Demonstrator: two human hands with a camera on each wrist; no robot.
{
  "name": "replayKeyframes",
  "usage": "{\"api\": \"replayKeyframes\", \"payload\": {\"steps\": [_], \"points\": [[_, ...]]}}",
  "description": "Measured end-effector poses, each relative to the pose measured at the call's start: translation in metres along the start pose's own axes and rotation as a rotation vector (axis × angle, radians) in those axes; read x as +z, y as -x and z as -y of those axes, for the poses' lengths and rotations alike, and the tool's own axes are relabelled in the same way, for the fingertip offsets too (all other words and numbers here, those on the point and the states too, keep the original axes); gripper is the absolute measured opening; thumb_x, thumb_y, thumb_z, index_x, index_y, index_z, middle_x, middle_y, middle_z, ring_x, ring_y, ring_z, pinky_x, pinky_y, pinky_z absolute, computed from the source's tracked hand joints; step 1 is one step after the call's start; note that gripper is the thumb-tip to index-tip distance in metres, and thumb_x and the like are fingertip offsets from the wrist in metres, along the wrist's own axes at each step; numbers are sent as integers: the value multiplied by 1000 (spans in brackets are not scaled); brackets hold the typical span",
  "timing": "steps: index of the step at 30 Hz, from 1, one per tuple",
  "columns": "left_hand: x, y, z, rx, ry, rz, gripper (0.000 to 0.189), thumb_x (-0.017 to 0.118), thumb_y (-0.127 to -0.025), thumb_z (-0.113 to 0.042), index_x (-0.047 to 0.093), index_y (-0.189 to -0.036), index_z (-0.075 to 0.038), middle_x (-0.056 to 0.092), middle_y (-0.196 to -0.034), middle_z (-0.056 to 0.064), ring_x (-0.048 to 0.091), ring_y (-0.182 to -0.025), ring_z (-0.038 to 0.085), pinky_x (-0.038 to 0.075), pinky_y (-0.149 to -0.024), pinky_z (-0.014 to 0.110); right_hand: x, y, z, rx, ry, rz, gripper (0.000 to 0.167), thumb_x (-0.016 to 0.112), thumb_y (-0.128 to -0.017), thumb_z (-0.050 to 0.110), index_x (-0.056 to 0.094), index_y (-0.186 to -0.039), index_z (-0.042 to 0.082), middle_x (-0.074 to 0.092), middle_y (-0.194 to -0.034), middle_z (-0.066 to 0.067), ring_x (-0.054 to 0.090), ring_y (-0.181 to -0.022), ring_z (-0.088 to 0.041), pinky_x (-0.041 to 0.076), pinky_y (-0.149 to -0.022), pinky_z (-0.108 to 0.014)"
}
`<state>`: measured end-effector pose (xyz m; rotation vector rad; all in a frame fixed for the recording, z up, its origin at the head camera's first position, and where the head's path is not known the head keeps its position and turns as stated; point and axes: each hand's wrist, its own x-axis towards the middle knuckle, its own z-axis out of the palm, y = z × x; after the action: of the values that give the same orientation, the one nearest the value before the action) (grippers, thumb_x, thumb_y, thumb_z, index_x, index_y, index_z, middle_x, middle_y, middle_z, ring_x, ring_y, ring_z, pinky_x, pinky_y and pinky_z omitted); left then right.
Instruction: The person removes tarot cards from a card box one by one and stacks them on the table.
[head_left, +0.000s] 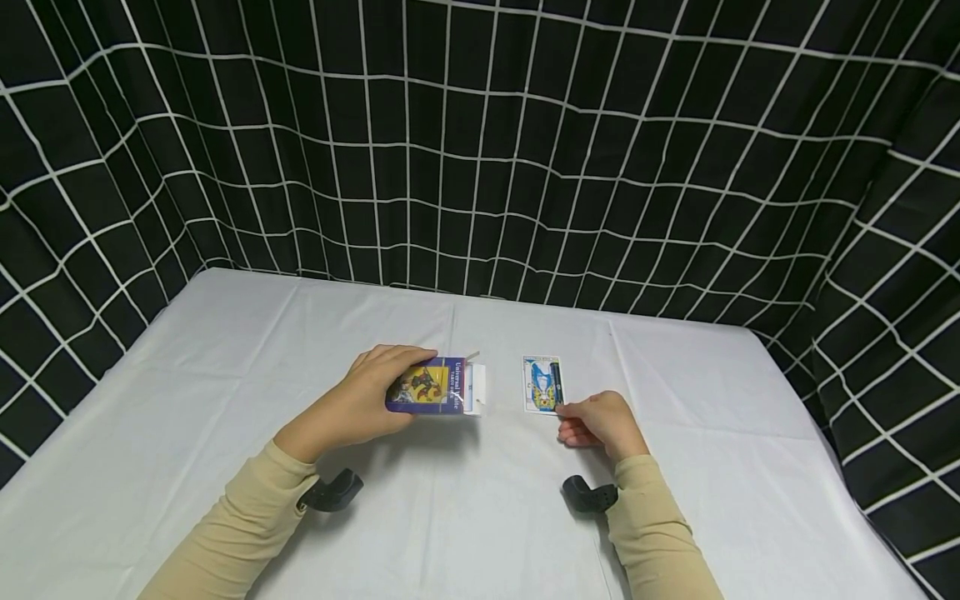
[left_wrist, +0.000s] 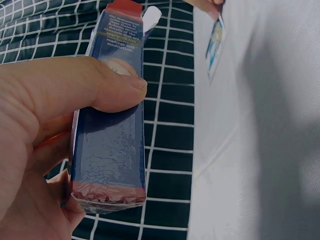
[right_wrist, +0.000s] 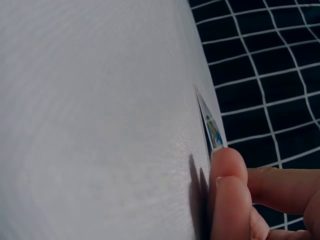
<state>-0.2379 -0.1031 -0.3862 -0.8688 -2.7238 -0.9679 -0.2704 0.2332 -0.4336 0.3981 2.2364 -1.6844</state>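
My left hand (head_left: 370,397) grips a blue tarot card box (head_left: 426,386) above the table, thumb along one narrow side in the left wrist view. The box's right end is open, its white flap (head_left: 480,387) sticking out with a pale card edge beside it. To the right, my right hand (head_left: 604,418) pinches a tarot card (head_left: 542,383) by its near right corner, picture side up, blue and yellow with a white border. In the right wrist view the card (right_wrist: 212,131) appears nearly edge-on, close over the white cloth, with the fingertips (right_wrist: 231,162) at its end.
A white cloth covers the table (head_left: 480,517). Behind it and at both sides hangs a black curtain (head_left: 480,150) with a white grid. Each wrist wears a black device, the left one (head_left: 333,492) and the right one (head_left: 588,494) both near the cloth.
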Motion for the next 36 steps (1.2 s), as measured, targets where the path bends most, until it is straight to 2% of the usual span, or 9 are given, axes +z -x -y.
{"api": "replayKeyframes", "payload": {"steps": [8,30,36], "points": [[1,0,0,3,-1,-2,75,79,-74,-9,51,-143,-11,57,-143,9,50,-126,28,35,-106,51,0,0,0,-7,21,-10,10,62,-91,3,54,-88,-2,63,-51,1,62,-45,-5,53,-48,-20],[2,0,1,-7,7,3,74,78,-74,-9,51,-143,-10,57,-143,9,49,-129,28,33,-109,52,3,-2,-2,-15,31,-28,12,61,-91,3,50,-87,-1,62,-50,2,62,-44,-5,52,-46,-19],[2,-1,0,0,13,0,75,78,-73,-8,52,-143,-10,57,-142,9,49,-130,28,33,-108,51,1,-2,-4,-23,25,-17,11,62,-91,4,54,-86,-2,63,-51,2,62,-44,-5,53,-47,-19]]}}
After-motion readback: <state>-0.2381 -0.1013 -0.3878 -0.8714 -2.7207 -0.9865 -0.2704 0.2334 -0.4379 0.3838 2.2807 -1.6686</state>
